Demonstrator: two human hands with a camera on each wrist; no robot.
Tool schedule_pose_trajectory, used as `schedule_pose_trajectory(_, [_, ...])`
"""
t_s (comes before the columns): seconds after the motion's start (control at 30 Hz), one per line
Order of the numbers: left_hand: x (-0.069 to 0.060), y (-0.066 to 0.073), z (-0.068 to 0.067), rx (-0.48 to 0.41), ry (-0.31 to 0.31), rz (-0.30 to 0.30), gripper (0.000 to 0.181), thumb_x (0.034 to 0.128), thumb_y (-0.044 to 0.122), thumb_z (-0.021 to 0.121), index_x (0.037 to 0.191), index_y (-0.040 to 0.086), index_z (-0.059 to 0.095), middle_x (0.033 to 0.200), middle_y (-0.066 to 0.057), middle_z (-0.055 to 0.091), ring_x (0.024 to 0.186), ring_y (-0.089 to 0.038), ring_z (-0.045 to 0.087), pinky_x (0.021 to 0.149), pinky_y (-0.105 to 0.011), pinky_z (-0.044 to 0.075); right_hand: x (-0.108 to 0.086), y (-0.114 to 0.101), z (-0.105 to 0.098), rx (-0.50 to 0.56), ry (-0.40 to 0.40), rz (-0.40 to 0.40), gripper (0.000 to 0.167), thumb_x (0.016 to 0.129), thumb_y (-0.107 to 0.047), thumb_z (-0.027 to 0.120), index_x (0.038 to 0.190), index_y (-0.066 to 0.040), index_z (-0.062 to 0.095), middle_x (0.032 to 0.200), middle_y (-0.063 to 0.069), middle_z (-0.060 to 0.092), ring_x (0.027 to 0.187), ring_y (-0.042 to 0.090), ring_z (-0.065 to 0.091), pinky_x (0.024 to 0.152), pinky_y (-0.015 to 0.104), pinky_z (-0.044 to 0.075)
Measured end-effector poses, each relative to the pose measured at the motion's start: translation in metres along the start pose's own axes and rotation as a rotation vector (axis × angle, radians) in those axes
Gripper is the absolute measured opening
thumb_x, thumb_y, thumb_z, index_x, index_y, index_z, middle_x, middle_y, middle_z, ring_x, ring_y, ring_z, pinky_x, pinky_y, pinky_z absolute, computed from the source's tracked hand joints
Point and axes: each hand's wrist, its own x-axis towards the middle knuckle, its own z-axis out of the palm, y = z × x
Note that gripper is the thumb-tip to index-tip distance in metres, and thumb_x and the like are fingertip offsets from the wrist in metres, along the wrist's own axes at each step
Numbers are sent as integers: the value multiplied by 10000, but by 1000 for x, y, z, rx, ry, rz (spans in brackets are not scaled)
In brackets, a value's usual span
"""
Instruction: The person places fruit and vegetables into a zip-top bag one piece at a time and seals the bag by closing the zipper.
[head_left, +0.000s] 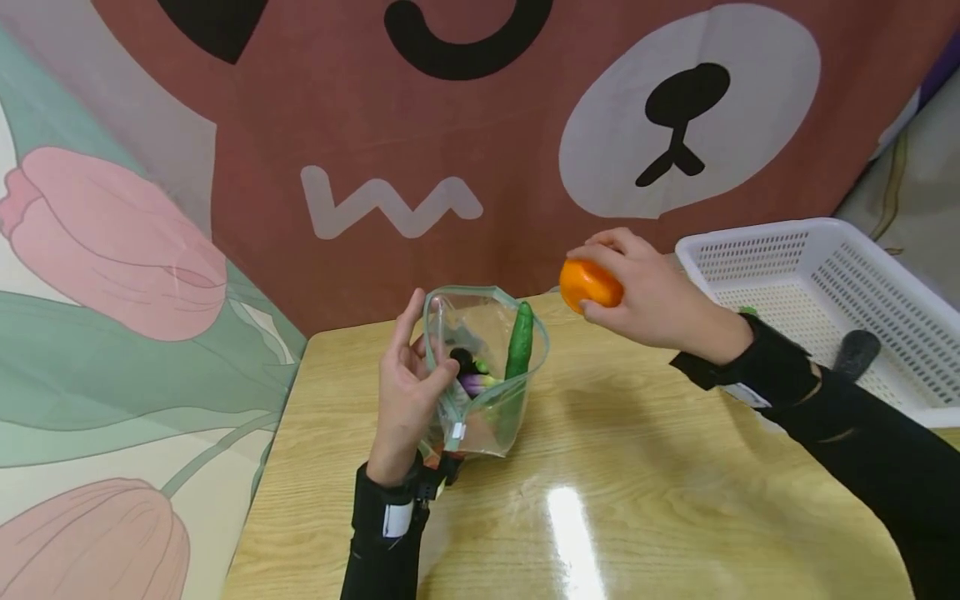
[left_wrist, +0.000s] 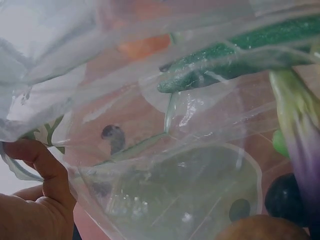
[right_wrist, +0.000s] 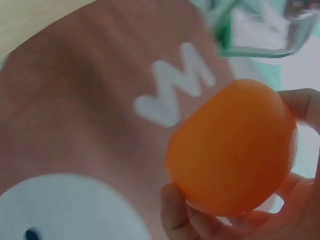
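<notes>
My left hand (head_left: 408, 387) grips the left rim of a clear zip bag (head_left: 487, 429) with pale green edging, its mouth open upward. A cucumber (head_left: 519, 342) stands along the bag's right side. Deeper inside lie a purple-and-yellowish vegetable (left_wrist: 305, 125), a dark round thing (left_wrist: 286, 200) and a small bright green piece (left_wrist: 281, 142). To the upper right of the bag, my right hand (head_left: 645, 292) holds an orange (right_wrist: 235, 150) between thumb and fingers, apart from the bag. Plastic film covers much of the left wrist view.
On the right stands a white perforated basket (head_left: 765, 242) with a dark elongated thing (head_left: 857, 354) inside. A bit of green (head_left: 747, 311) shows there beside the right wrist. The wooden table (head_left: 660, 517) meets a printed cloth (head_left: 360, 275) behind.
</notes>
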Motion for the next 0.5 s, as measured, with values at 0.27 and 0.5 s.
schedule_pose_trajectory(0.27, [1,1,-1,-19,-8,-6,786,809,-88,568,1500,51,220,1447,-128,319,761,-105,489,632,-144,450,13,-45,27,200,-133,-248,484,828,-219,692,1282,-102,572,1266,121,455,963,210,530,758,324,507])
schedule_pose_trajectory(0.5, [0,1,0,-47,-15,-2,793,801,-125,555,1497,18,202,1438,-146,310,852,-129,534,734,-179,495,31,-63,60,163,-275,-340,509,843,-263,673,1315,-108,562,1283,87,471,978,166,519,784,266,489])
